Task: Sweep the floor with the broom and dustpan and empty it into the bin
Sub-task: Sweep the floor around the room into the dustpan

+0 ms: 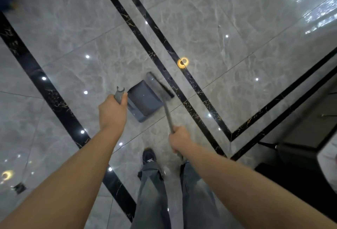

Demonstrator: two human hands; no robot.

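Note:
A grey dustpan (143, 101) stands on the glossy marble floor in front of me, its mouth facing right. My left hand (112, 112) grips the top of the dustpan's grey handle, whose forked clip end sticks out above my fist. My right hand (179, 139) grips the grey broom pole. The broom head (159, 85), grey with dark bristles, rests at the dustpan's open edge. No bin is in view, and I cannot make out any debris in the pan.
Black inlay strips (165, 51) cross the grey tiles diagonally. Dark furniture (299, 148) with thin legs stands at the right edge. A small dark object (19, 187) lies on the floor at lower left. My shoe (148, 155) and grey trouser legs are below the hands.

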